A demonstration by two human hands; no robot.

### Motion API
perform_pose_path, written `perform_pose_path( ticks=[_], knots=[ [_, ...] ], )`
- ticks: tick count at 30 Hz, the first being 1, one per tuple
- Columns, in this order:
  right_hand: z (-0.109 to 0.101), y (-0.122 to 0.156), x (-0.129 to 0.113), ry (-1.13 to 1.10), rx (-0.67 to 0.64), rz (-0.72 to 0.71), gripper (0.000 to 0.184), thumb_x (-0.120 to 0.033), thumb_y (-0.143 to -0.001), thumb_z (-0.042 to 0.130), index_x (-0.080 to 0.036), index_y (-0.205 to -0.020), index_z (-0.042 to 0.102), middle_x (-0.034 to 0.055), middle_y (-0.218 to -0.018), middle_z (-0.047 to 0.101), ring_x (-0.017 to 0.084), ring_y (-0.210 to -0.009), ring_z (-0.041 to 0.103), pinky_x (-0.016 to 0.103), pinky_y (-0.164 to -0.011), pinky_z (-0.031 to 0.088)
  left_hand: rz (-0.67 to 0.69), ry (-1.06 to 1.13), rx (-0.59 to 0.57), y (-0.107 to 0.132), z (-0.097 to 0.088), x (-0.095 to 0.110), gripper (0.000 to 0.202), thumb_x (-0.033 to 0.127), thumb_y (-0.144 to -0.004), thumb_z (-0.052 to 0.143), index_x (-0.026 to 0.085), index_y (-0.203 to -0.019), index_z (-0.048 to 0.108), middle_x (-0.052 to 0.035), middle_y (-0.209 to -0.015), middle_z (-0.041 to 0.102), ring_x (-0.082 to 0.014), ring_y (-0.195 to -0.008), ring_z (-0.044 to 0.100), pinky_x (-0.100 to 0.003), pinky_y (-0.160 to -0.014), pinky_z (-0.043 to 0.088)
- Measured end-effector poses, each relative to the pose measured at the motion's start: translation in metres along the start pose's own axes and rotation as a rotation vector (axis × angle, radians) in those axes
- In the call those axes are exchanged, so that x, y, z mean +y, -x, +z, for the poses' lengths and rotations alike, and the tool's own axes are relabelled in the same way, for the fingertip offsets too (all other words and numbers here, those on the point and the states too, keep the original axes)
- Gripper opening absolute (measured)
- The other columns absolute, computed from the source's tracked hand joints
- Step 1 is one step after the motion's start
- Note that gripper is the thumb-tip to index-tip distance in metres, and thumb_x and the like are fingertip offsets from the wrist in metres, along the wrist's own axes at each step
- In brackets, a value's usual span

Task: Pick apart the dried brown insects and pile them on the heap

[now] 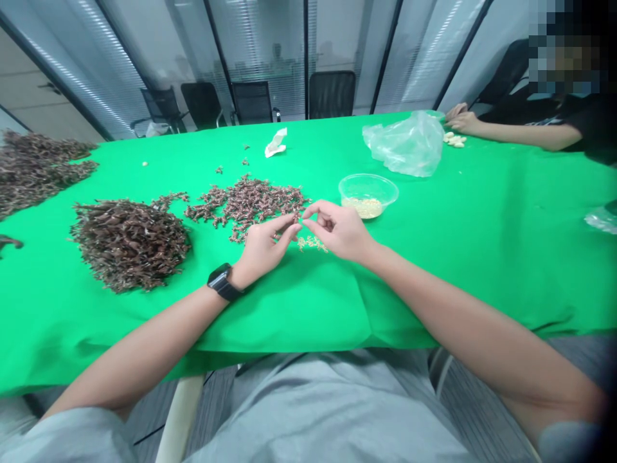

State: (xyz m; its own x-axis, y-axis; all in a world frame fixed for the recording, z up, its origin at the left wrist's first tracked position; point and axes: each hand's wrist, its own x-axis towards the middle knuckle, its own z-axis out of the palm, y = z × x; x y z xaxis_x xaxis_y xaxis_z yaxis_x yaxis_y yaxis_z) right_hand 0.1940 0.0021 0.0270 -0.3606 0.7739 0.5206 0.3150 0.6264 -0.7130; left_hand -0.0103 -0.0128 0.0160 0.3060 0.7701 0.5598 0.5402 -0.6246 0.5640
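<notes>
The left hand, with a black watch on its wrist, and the right hand are both narrow, their fingertips pinched close together; anything held is too small to tell. A pale sprig lies just below them on the green desk. A brown heap sits to the left, a loose brown scatter just beyond, and a clear bowl of pale grains to the right. A careless sweep of a wrist could mix the scatter and sprig or tip the light bowl. No writing is readable.
</notes>
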Motion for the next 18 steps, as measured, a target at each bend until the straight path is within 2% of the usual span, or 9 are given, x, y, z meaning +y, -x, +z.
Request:
perform_pose_path(
  ticks=[4, 9, 13, 18],
  knots=[
    [0.000, 0.001, 0.004, 0.103, -0.027, -0.085, 0.013, -0.029, -0.096, 0.059, -0.019, -0.102, 0.065, -0.0075, -0.059, 0.041, 0.009, -0.052, 0.039, 0.026, -0.055, 0.028, -0.016, 0.084, -0.022, 0.000, 0.000, 0.003, 0.031, 0.042, -0.099, 0.059, 0.018, -0.111, 0.075, -0.0024, -0.084, 0.079, -0.0146, -0.073, 0.074, -0.021, -0.068, 0.055],
    [0.002, 0.002, 0.003, 0.104, -0.049, -0.079, 0.013, -0.030, -0.098, 0.056, -0.018, -0.097, 0.062, -0.0075, -0.058, 0.042, 0.009, -0.051, 0.039, 0.026, -0.055, 0.027, 0.002, 0.097, -0.030, 0.001, 0.000, 0.005, 0.033, 0.042, -0.098, 0.061, 0.018, -0.116, 0.075, -0.0027, -0.083, 0.080, -0.0160, -0.075, 0.075, -0.023, -0.072, 0.057],
    [0.007, 0.002, 0.001, 0.008, -0.017, -0.005, 0.013, -0.031, -0.097, 0.056, -0.018, -0.094, 0.059, -0.0080, -0.056, 0.040, 0.010, -0.050, 0.037, 0.026, -0.053, 0.026, 0.022, 0.061, -0.009, 0.003, 0.002, 0.000, 0.035, 0.042, -0.098, 0.060, 0.019, -0.120, 0.075, -0.0051, -0.096, 0.081, -0.0168, -0.079, 0.076, -0.024, -0.074, 0.059],
    [0.011, 0.001, -0.004, -0.208, -0.011, 0.191, 0.016, -0.034, -0.095, 0.058, -0.018, -0.090, 0.058, -0.0086, -0.054, 0.041, 0.008, -0.046, 0.033, 0.024, -0.047, 0.023, 0.089, -0.009, 0.038, 0.004, 0.006, -0.008, 0.035, 0.041, -0.097, 0.062, 0.020, -0.122, 0.075, -0.0083, -0.118, 0.077, -0.0215, -0.098, 0.077, -0.031, -0.087, 0.061]
  ],
)
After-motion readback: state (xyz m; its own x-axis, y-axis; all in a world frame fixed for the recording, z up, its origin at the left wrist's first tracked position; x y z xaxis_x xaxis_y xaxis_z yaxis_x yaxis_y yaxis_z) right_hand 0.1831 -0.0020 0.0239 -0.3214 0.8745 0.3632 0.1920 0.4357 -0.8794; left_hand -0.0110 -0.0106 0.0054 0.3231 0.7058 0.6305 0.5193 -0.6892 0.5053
